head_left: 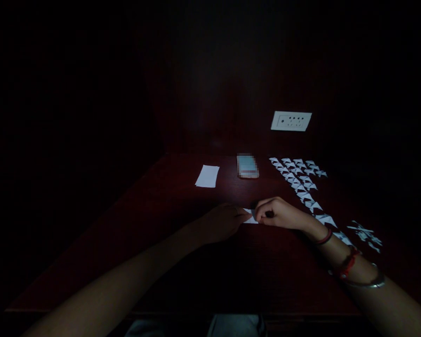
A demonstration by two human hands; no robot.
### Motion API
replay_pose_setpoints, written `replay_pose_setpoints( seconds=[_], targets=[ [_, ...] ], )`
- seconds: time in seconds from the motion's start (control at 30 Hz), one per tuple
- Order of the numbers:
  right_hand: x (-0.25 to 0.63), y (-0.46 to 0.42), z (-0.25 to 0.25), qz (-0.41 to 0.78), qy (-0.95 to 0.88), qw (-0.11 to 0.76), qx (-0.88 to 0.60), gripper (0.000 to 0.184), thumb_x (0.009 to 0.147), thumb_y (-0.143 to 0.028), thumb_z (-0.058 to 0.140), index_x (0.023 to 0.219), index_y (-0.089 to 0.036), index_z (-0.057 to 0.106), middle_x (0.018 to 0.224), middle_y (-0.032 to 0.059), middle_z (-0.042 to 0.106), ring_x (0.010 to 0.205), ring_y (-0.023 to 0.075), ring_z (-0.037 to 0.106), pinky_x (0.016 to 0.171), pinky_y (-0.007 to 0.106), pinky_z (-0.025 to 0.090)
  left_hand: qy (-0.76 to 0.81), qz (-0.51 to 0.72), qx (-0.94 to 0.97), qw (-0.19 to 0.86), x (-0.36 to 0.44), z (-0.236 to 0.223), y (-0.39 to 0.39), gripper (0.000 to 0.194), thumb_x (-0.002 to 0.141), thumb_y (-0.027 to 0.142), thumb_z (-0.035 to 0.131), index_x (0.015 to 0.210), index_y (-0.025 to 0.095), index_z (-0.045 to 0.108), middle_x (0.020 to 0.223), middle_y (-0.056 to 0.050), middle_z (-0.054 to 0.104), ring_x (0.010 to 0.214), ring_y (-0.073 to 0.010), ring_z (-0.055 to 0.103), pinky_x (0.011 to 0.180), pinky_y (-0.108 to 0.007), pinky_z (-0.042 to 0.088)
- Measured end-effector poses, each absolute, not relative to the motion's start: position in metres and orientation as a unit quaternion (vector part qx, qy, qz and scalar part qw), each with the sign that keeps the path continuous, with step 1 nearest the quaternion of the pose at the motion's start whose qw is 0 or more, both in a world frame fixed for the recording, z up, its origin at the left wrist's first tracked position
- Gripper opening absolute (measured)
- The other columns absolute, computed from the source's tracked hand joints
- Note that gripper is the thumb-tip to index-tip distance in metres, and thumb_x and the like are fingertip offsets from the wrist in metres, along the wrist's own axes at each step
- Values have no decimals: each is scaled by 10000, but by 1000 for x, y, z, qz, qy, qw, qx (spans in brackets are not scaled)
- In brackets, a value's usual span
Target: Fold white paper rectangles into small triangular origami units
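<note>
A small white paper piece (251, 216) lies on the dark wooden table (161, 262), mostly covered by fingers. My left hand (222, 222) is closed, with its fingertips pressed on the paper's left end. My right hand (279, 213) is curled, pinching the paper's right side against the table. The two hands nearly touch over the paper. The room is very dark.
A white paper sheet (207, 176) and a small stack of slips (247, 166) lie further back. Rows of several folded white paper triangles (300, 180) run along the right, with a few more (366, 234) at the far right. A wall socket (291, 120) sits behind.
</note>
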State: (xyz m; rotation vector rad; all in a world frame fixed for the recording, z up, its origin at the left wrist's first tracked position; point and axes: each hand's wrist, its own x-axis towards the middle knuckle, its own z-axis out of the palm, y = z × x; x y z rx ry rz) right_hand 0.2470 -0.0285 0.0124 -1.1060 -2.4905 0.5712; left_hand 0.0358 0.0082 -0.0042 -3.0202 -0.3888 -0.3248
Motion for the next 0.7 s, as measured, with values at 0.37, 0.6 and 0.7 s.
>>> replay_pose_setpoints(
  seconds=[0.37, 0.6, 0.7],
  targets=[
    [252, -25, 12, 216, -875, 181, -394, 153, 707, -110, 493, 787, -149, 618, 770, 17, 594, 643, 90, 523, 587, 204, 406, -136, -102, -985, 27, 36, -8, 8, 326, 820, 163, 403, 1146, 188, 413, 1148, -34, 461, 1014, -162, 430, 855, -298, 315],
    [252, -26, 11, 173, -893, 175, -376, 230, 754, -136, 467, 911, -183, 628, 812, 31, 591, 688, 104, 539, 630, 222, 413, -138, -93, -986, 31, 38, -5, 5, 360, 787, 133, 423, 1141, 192, 406, 1148, -32, 459, 1017, -167, 428, 835, -298, 327],
    [252, -27, 12, 148, -901, 156, -377, 223, 767, -153, 457, 900, -179, 634, 798, 32, 584, 682, 106, 536, 630, 226, 411, -138, -96, -985, 29, 38, -6, 6, 362, 786, 129, 414, 1143, 189, 403, 1155, -29, 454, 1029, -167, 418, 843, -302, 322]
  ],
)
